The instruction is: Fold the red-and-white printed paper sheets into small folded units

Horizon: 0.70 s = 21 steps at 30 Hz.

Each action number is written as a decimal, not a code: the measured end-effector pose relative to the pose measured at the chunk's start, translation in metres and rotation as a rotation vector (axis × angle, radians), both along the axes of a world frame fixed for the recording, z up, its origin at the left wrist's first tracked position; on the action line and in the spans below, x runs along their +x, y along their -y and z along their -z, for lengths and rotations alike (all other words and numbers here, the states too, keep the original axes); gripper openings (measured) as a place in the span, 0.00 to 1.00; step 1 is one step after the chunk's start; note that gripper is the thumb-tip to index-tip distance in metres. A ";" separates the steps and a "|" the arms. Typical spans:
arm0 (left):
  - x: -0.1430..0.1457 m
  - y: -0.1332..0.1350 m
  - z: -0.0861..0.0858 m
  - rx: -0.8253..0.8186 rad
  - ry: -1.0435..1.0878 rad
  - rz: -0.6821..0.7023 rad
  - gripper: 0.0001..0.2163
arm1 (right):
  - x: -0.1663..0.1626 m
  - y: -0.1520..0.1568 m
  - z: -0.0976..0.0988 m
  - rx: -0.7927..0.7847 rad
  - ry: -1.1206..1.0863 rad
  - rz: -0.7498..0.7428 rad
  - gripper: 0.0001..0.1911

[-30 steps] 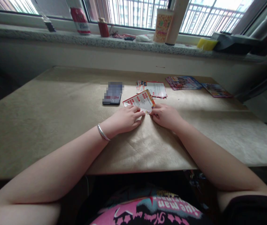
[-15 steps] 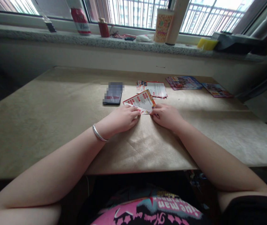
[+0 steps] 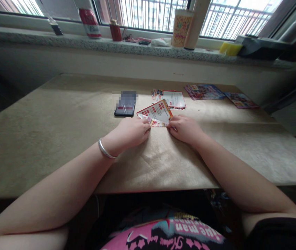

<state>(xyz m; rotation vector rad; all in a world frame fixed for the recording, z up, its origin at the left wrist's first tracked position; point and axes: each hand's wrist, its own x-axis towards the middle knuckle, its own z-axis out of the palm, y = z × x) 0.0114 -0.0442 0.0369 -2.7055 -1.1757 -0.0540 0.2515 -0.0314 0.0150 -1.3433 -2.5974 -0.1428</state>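
A folded printed leaflet [image 3: 157,113] with red and white panels lies on the brown paper-covered table [image 3: 59,121]. My left hand [image 3: 130,133], with a silver bracelet on the wrist, rests with curled fingers pressing the leaflet's near left edge. My right hand [image 3: 185,128] pinches the leaflet's near right corner against the table.
A dark phone [image 3: 125,107] lies just left of the leaflet. More leaflets [image 3: 170,98] lie behind, and colourful booklets [image 3: 203,91] [image 3: 240,100] at far right. The windowsill holds a red can [image 3: 90,23], a paper cup [image 3: 180,33] and a yellow sponge [image 3: 228,48].
My left hand has slid left along the leaflet's near edge, uncovering more of the folded lower flap. My right hand has stayed in place.
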 end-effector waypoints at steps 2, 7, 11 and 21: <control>0.000 0.002 -0.004 0.008 -0.034 -0.020 0.16 | 0.000 0.000 0.000 0.009 0.007 -0.001 0.14; -0.002 0.003 -0.011 0.018 -0.101 -0.083 0.16 | -0.001 0.001 -0.002 0.022 0.020 0.004 0.15; -0.005 0.003 -0.011 0.022 -0.119 -0.111 0.15 | -0.002 0.001 -0.003 0.011 0.035 0.004 0.15; -0.001 0.002 0.004 0.151 0.003 -0.057 0.15 | -0.003 0.001 -0.002 0.014 0.035 -0.042 0.14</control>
